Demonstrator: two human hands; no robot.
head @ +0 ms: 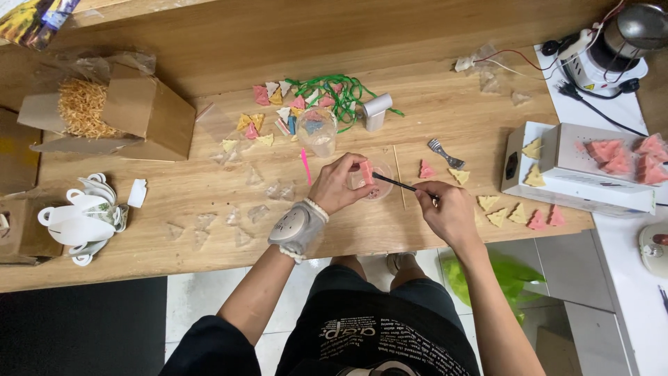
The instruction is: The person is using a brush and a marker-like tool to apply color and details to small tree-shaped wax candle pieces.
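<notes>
My left hand (339,184) pinches a small pink tree-shaped piece (366,171) above a clear plastic cup (376,189) on the wooden table (209,202). My right hand (449,212) grips a thin dark stick (394,183) whose tip reaches the pink piece. A grey watch sits on my left wrist. A thin wooden skewer (399,175) lies just right of the cup.
Pink and yellow tree-shaped pieces (511,214) lie at right beside a white box (591,170). More pieces, green string (341,94), a clear cup (319,132) and a metal clip (445,154) lie further back. A cardboard box with straw (118,111) and white cups (83,219) stand left.
</notes>
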